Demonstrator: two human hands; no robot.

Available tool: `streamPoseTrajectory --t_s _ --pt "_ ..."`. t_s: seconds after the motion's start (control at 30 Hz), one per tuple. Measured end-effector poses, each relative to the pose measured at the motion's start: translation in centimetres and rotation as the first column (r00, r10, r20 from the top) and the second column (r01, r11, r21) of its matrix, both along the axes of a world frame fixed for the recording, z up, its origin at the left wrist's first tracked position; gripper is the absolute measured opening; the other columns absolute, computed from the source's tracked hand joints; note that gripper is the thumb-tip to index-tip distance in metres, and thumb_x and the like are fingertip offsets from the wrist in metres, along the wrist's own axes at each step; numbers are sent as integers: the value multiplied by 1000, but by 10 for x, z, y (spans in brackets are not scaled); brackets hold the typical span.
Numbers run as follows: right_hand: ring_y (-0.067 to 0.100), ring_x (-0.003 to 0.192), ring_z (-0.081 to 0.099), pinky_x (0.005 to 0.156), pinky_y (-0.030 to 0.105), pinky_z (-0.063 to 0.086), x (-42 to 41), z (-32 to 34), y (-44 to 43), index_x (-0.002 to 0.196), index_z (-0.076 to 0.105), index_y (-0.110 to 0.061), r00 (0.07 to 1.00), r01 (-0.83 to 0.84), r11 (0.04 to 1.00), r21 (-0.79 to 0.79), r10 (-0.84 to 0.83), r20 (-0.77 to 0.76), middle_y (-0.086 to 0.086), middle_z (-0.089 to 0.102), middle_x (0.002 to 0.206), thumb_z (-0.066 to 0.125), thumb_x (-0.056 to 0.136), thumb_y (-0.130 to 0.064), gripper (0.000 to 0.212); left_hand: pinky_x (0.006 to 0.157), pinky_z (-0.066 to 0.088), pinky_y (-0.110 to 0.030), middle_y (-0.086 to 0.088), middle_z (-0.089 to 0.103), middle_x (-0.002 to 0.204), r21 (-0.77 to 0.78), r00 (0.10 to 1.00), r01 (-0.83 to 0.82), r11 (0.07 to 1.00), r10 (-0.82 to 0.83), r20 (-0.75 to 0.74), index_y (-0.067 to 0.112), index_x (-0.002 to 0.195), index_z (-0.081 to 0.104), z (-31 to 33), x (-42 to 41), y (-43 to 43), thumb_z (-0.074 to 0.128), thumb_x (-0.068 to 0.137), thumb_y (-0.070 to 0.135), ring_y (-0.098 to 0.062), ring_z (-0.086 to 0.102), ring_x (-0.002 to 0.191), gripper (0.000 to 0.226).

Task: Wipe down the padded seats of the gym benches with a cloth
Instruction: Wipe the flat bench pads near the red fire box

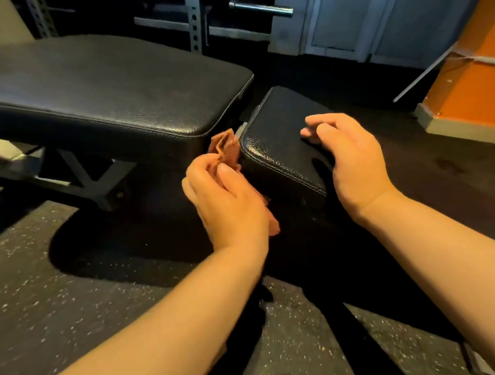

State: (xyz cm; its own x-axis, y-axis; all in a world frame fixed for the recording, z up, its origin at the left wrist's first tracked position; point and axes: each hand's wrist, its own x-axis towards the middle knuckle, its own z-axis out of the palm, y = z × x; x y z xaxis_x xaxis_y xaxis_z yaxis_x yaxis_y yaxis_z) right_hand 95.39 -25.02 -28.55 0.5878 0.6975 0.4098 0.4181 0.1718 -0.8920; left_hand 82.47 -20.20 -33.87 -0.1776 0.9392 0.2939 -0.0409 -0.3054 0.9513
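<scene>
Two bare arms reach in from the near edge, over a dark floor (pixel 69 295) with small pale specks. There are two hands. The left hand (pixel 226 201) has its fingers and thumb curled round one cloth (pixel 224 147). The cloth is orange-brown and all crumpled, with folds poking up above the fingers and a bit hanging out below the palm. It sits just beside the near left corner of the small seat pad (pixel 281 147), at the gap between the two pads; whether it touches the pad cannot be told. The right hand (pixel 349 159) holds nothing. Its fingers are loosely bent and spread, and it is at the right side of the small seat pad, with its fingertips over the top.

There are two pads. Both are black and bumpy like leather, with a pale stitched line along the edge. The long pad (pixel 94 90) lies farther off to the left, on a grey metal frame (pixel 88 178). Far behind stand a metal rack (pixel 193 17), one shiny bar (pixel 262 7), grey doors (pixel 374 9) and an orange wall (pixel 483 80) on the right.
</scene>
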Motion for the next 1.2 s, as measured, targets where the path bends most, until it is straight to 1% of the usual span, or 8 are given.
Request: streamPoseTrajectory --t_s 0.17,0.43,0.63,0.73,0.83,0.97,1.1,1.2 --pt "2 102 64 88 11 46 -5 1 2 110 71 -19 997 6 1000 -20 -4 73 -6 72 106 53 98 -17 22 80 38 -4 17 38 105 44 998 28 999 -26 -65 24 109 46 -2 6 -14 45 102 17 16 52 91 10" --pt "7 104 66 94 21 50 -2 1 3 111 70 -15 998 16 1000 -24 -15 56 -5 72 103 50 100 -14 23 68 37 2 18 41 104 6 991 100 995 -99 -89 29 107 50 9 -14 6 47 103 22 25 45 87 8" --pt "6 103 66 98 28 50 -4 3 1 108 70 -17 996 17 999 -37 -13 89 -7 72 101 51 99 -16 22 86 49 -48 2 45 111 277 948 250 928 -176 -267 22 107 53 -22 5 -44 48 96 25 -17 52 99 13" --pt "13 106 67 100 29 50 9 6 -6 104 70 -18 997 -46 999 -20 47 54 1 72 105 51 89 -20 24 100 41 -35 -12 49 113 402 974 95 911 -1 -228 5 109 56 -22 3 -18 52 93 11 -12 44 109 17" --pt "4 113 62 99 16 44 30 -6 -34 114 69 -20 971 -58 983 -172 96 219 -5 69 116 50 95 -13 28 102 32 -16 -18 46 117 416 981 -13 909 93 -172 -3 112 54 -19 4 -8 51 94 6 5 38 109 21" --pt "10 113 64 105 28 46 44 -18 -41 113 70 -13 974 -55 996 -74 70 216 2 71 115 47 95 -12 29 92 44 -50 -18 53 119 512 894 270 815 -14 -449 7 114 56 -44 41 -61 50 95 17 -34 51 105 23" --pt "19 113 65 107 39 47 48 -21 -39 111 69 -10 990 -100 995 -26 102 99 9 70 114 46 94 -14 29 80 43 -45 -3 48 118 607 810 402 686 43 -585 23 112 48 -53 44 -67 59 88 18 -28 48 93 28" --pt "23 112 66 106 41 48 51 -25 -41 108 70 -10 992 -116 993 31 114 52 13 71 113 47 93 -16 28 96 40 -40 -16 56 113 639 888 178 748 157 -432 10 111 57 -39 16 -19 55 86 12 -30 48 107 26"
